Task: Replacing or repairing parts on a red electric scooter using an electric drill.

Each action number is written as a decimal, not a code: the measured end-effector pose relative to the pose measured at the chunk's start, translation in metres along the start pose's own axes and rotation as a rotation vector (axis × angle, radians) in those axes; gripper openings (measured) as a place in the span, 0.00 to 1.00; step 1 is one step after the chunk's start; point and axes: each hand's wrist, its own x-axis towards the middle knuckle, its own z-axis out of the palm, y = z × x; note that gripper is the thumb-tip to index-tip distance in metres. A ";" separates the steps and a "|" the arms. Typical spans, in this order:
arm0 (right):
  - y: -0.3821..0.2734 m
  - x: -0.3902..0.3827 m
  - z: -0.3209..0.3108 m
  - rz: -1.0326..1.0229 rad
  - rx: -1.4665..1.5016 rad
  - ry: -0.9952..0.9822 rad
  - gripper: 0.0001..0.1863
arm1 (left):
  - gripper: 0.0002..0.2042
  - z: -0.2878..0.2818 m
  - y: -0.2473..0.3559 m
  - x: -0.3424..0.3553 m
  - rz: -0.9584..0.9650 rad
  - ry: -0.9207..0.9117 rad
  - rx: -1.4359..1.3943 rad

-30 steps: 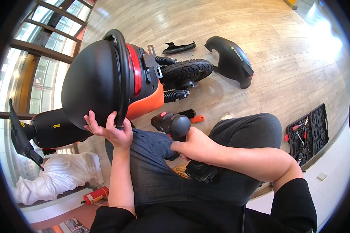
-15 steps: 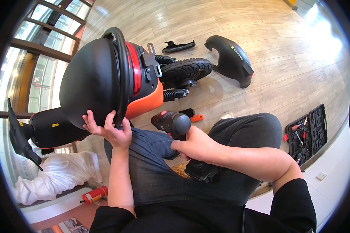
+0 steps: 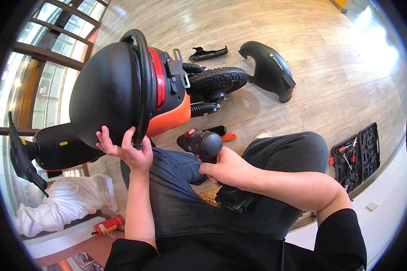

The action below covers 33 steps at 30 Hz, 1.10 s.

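An electric scooter with a rounded black seat (image 3: 101, 90) and orange rear body (image 3: 172, 118) lies at my left, its rear wheel (image 3: 224, 79) turned to the right. Against the seat's near edge, close to the end of the black grab rail (image 3: 144, 86), rests my left hand (image 3: 132, 152), fingers spread and not wrapped round anything. My right hand (image 3: 230, 168) is closed round the grip of a dark cordless drill (image 3: 196, 143) above my lap. The drill points left, toward the scooter's near side; its tip is hard to make out.
Beyond the wheel lie a black rear mudguard (image 3: 273, 72) and a small black cover (image 3: 209, 53). An orange-handled tool (image 3: 229, 136) is on the floor past the drill. An opened tool case (image 3: 357, 158) lies right; a fire extinguisher (image 3: 108, 226) and white wrapped bundle (image 3: 70, 203) lie left.
Almost nothing differs. The view has shifted very slightly; both hands keep their places, the left at the seat and the right on the drill.
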 end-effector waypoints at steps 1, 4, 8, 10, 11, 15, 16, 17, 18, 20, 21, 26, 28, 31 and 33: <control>0.000 0.000 0.000 0.000 0.000 0.000 0.08 | 0.19 0.000 0.000 0.000 0.001 -0.003 -0.005; -0.001 -0.001 0.000 -0.011 -0.005 0.001 0.07 | 0.19 -0.001 0.000 0.001 0.004 -0.007 -0.008; -0.003 -0.001 0.000 -0.005 -0.038 0.004 0.06 | 0.19 -0.001 0.000 0.001 0.004 -0.008 0.004; -0.001 0.000 -0.001 -0.012 -0.039 0.006 0.06 | 0.19 0.000 0.000 0.002 0.004 -0.005 0.002; 0.001 0.001 -0.002 -0.014 -0.057 -0.004 0.11 | 0.19 0.000 0.001 0.002 0.004 -0.003 -0.002; 0.003 0.003 -0.003 -0.009 -0.081 -0.015 0.18 | 0.18 0.000 0.000 0.001 0.001 -0.002 0.004; 0.003 0.003 -0.003 -0.008 -0.081 -0.015 0.18 | 0.18 0.000 0.000 0.002 0.005 -0.001 0.006; 0.003 0.002 -0.002 -0.013 -0.078 -0.015 0.17 | 0.18 -0.001 0.000 0.002 0.009 0.002 0.008; 0.002 0.002 -0.001 -0.017 -0.076 -0.014 0.16 | 0.18 -0.002 -0.001 0.001 0.008 0.001 0.009; -0.004 -0.001 -0.004 0.006 -0.021 -0.044 0.15 | 0.19 -0.003 -0.001 0.000 0.006 0.005 0.015; -0.009 -0.004 -0.008 0.029 0.034 -0.072 0.13 | 0.19 -0.001 -0.001 -0.001 0.002 0.009 0.007; -0.050 -0.042 -0.057 0.031 0.071 -0.258 0.14 | 0.20 0.007 0.001 -0.002 -0.022 0.035 -0.068; -0.062 -0.072 -0.074 -0.069 0.148 -0.268 0.19 | 0.20 0.000 -0.005 -0.005 -0.031 0.001 -0.036; -0.062 -0.133 -0.095 -0.347 0.315 0.018 0.22 | 0.20 -0.003 -0.010 -0.001 0.020 0.022 -0.040; -0.057 -0.159 -0.109 -0.662 0.336 0.209 0.31 | 0.21 -0.005 -0.016 0.001 0.061 0.031 0.007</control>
